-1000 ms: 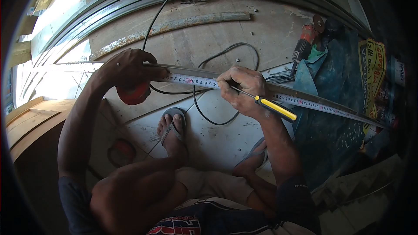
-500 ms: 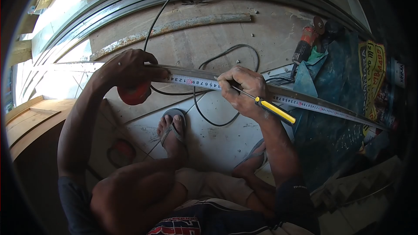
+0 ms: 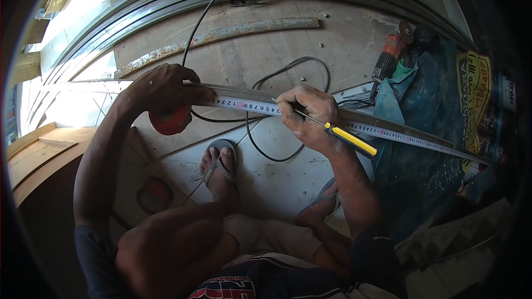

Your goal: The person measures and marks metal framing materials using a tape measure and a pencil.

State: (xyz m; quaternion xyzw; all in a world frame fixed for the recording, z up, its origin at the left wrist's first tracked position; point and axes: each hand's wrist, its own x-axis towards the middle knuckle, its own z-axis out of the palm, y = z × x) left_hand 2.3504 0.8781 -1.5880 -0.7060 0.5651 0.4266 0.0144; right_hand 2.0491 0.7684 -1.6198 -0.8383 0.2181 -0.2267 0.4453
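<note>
A long thin metal bar (image 3: 252, 93) runs across the view from left to lower right, with the white blade (image 3: 260, 106) of a tape measure stretched along its near side. My left hand (image 3: 162, 87) is closed round the bar and the blade, and the tape measure's red case (image 3: 170, 121) hangs just below the fingers. In my right hand (image 3: 311, 112) is a screwdriver with a yellow and black handle (image 3: 351, 139). Its slim shaft passes between thumb and fingers towards the bar. The fingertips rest on the bar and blade and hide the shaft's tip.
An angle grinder (image 3: 390, 55) lies at the upper right beside a teal sheet (image 3: 410, 188). A black cable (image 3: 277, 159) loops over the tiles under the bar. Behind lie a rusty metal strip (image 3: 221, 31) and long metal profiles (image 3: 183, 8). A wooden piece (image 3: 50, 152) stands left.
</note>
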